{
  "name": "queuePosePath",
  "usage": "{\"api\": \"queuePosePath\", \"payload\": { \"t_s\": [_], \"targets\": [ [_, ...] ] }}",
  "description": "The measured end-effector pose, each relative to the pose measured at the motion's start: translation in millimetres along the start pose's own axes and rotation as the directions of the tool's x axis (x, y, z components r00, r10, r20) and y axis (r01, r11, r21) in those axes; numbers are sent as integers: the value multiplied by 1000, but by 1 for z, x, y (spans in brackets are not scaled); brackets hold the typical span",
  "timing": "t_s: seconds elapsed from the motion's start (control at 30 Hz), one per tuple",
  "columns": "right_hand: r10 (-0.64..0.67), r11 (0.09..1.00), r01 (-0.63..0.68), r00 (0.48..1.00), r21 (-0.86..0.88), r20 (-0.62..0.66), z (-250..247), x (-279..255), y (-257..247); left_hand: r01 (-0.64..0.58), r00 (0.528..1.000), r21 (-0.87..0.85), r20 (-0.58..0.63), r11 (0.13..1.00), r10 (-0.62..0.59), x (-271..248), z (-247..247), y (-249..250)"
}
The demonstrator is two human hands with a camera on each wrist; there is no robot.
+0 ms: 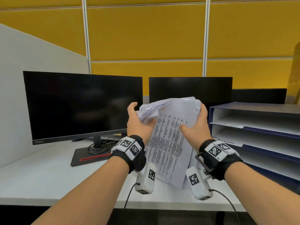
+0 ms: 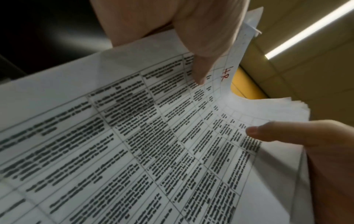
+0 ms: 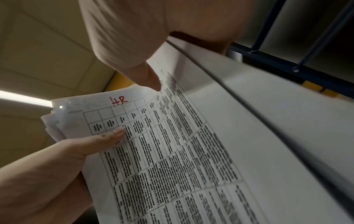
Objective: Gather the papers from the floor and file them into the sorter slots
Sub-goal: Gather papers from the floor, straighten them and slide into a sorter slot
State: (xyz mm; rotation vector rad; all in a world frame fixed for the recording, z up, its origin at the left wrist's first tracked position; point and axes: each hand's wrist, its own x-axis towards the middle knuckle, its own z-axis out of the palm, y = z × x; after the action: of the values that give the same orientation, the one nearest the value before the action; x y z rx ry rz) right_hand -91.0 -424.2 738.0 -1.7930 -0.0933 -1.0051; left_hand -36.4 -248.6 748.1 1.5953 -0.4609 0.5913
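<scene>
Desk [image 1: 48, 172] spans the near field, two dark monitors [image 1: 84, 104] at 11 to 12 o'clock of the hands. Blue sorter [image 1: 253, 127] sits at 3 o'clock on the desk, slots opening toward the person, labelled strips on the shelf lips; text unreadable from here.

Paper stack [image 1: 168, 140] is off the floor, held above the desk between both hands, just left of the sorter. Long axis runs roughly 12 to 6, top edge tipped away, bottom corner near or on the desktop; can't tell if it touches. Top sheet is a printed table with red "HR" [image 3: 118, 101] handwritten at its head.

Left hand [image 1: 139, 122] pinches the ragged upper-left edge, thumb pressed on the print, fingers curled behind. Right hand [image 1: 196, 125] clamps the upper-right edge, thumb flat on the sheet, fingers wrapped round the back.

Looks like the sort step. To do it well: tap the bottom edge on the desk to square the stack first, the left corner is splayed. Then peel the top sheet by thumb, read the red mark, match the slot label, feed short edge first.
</scene>
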Motion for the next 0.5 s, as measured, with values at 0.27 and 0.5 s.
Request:
{"api": "queuePosePath", "payload": {
  "t_s": [0.27,0.5],
  "targets": [
    [-22,726,100,992,-680,123,-4,24,-41,-367,926,339,219,866,306,4,4,25],
    [-13,707,94,993,-701,120,-11,35,-47,-245,969,229,45,942,242,19,-5,23]
  ]
}}
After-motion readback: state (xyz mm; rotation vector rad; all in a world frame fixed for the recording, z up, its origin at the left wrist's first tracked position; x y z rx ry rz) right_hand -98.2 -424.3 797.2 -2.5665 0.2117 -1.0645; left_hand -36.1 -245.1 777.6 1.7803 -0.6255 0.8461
